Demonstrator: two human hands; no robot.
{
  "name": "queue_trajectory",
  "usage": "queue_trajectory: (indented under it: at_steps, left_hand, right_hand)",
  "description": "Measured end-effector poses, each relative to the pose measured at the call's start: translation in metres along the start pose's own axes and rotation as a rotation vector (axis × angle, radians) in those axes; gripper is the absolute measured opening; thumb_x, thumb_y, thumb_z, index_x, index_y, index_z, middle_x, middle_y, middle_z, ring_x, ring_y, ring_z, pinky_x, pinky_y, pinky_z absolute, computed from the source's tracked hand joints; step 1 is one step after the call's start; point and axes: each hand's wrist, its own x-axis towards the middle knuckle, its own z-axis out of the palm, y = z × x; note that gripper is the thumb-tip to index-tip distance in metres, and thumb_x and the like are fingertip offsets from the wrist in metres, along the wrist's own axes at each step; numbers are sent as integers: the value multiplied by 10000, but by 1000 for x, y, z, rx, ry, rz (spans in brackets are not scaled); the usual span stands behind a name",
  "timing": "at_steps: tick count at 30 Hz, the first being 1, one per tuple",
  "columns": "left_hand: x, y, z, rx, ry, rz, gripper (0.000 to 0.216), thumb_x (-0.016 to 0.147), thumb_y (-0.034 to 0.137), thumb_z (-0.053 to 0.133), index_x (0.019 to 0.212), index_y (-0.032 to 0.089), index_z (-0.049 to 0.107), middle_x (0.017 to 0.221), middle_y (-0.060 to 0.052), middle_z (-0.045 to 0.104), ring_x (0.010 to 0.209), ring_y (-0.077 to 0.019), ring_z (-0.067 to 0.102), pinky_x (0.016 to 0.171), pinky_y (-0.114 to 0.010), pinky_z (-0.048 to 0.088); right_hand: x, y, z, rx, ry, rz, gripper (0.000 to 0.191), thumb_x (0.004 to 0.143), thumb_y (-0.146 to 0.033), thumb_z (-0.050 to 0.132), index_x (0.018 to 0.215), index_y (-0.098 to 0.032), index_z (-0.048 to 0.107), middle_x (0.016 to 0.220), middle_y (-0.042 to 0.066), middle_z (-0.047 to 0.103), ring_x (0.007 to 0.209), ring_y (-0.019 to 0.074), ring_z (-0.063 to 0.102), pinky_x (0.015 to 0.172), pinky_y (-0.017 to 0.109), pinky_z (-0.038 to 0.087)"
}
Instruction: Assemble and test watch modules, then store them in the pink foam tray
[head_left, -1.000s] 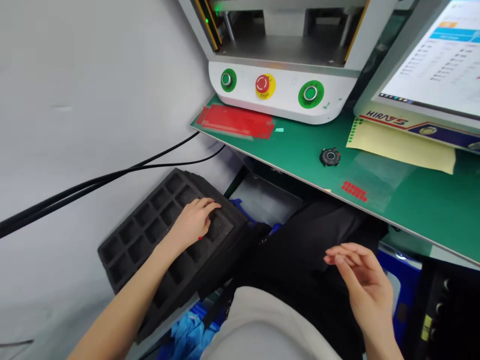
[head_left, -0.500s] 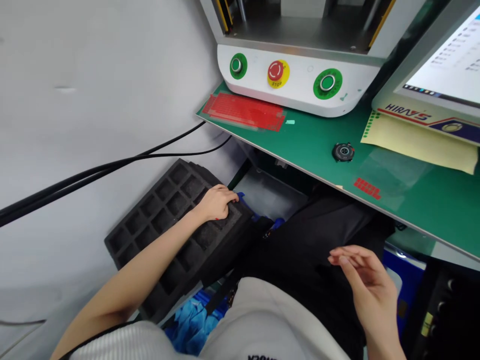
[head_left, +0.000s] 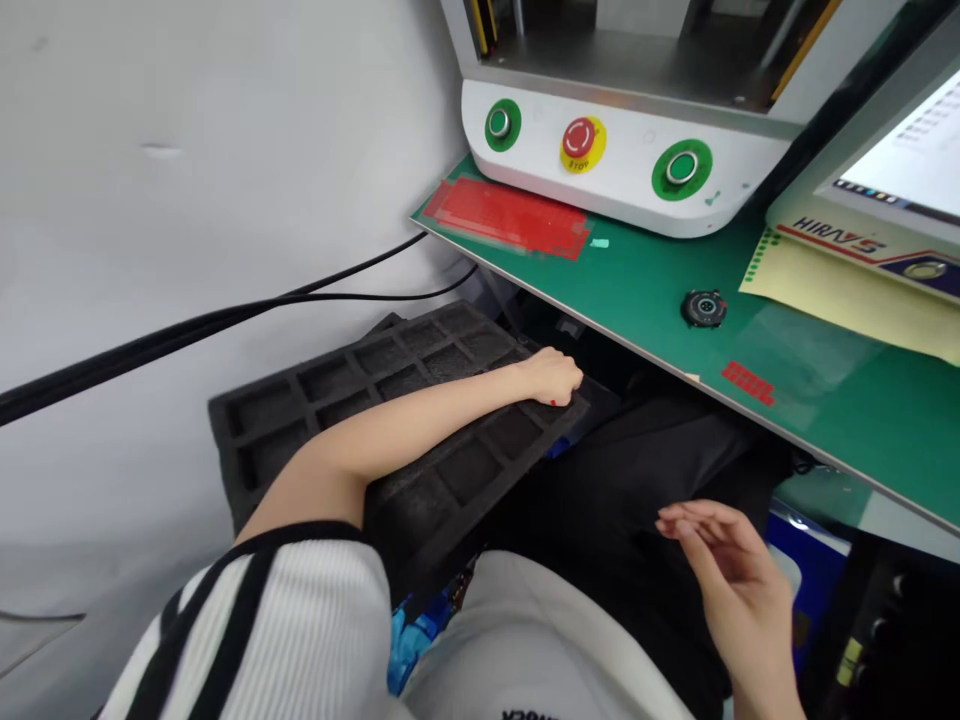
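Observation:
My left hand (head_left: 553, 377) is closed on the far right edge of a black foam tray (head_left: 466, 472) with square pockets. The tray sits tilted at my left side, beside my lap, and my forearm crosses over it. The pockets that show hold nothing I can make out. Over my right thigh, my right hand (head_left: 739, 570) hovers palm up, its fingers loosely curled and a gap left by the thumb; nothing shows in it. On the green bench top lies a round black watch body (head_left: 704, 309), back side up, apart from both hands.
A white press (head_left: 555, 180) with green buttons and a red stop button (head_left: 578, 138) stands on the green bench (head_left: 637, 290). Red film strips (head_left: 510, 218), small red stickers (head_left: 748, 383), yellow paper (head_left: 840, 285) and a monitor (head_left: 900, 190) are there too. Black cables (head_left: 247, 312) run along the wall.
My left hand has moved right and away from me, swinging the foam tray round and nearer the bench edge. My right hand has barely moved. The view has shifted slightly left.

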Motion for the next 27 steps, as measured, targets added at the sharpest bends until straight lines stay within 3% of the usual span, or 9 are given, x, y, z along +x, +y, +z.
queue_trajectory:
  at_steps: [5, 8, 12, 17, 23, 27]
  left_hand:
    - [43, 0, 9, -15, -124, -43, 314, 920, 334, 604, 1184, 165, 597, 1231, -97, 604, 1078, -232, 609, 919, -452, 520]
    - [47, -3, 9, -36, -133, -87, 361, 918, 326, 606, 1239, 166, 566, 1301, -109, 562, 1141, -257, 577, 954, -491, 498]
    - [36, -13, 6, -109, -245, -156, 290, 920, 330, 604, 1161, 167, 608, 1194, -85, 619, 1038, -224, 624, 881, -418, 540]
    - [-7, -36, -3, -219, -320, -240, 259, 923, 355, 600, 1063, 139, 634, 1036, -64, 665, 873, -174, 654, 771, -360, 568]
    - [-79, -48, -22, -273, -56, -220, 194, 896, 335, 597, 974, 186, 694, 932, -38, 720, 843, -154, 656, 805, -299, 501]
    - [-126, -62, -8, -222, 55, -422, 203, 905, 293, 536, 824, 207, 702, 794, -29, 705, 793, -176, 649, 758, -303, 467]
  right_hand:
    - [-1, 5, -6, -11, 31, 2, 229, 812, -396, 709, 915, -199, 657, 865, 57, 725, 766, 151, 701, 720, 238, 584]
    - [-1, 10, -14, -1, 50, 20, 243, 800, -402, 720, 910, -194, 658, 855, 60, 729, 762, 156, 705, 723, 245, 587]
    - [1, 12, -21, 20, 61, 41, 250, 787, -408, 731, 896, -195, 659, 845, 55, 735, 740, 151, 710, 719, 238, 591]
    - [4, 10, -25, 16, 77, 18, 266, 781, -423, 726, 888, -188, 662, 833, 65, 732, 726, 176, 716, 693, 271, 606]
    - [5, 18, -28, 23, 80, 27, 262, 783, -421, 726, 899, -194, 664, 847, 57, 730, 745, 160, 712, 712, 246, 599]
    - [5, 23, -29, 38, 83, 53, 283, 768, -435, 737, 891, -190, 666, 843, 57, 732, 738, 157, 711, 711, 238, 599]
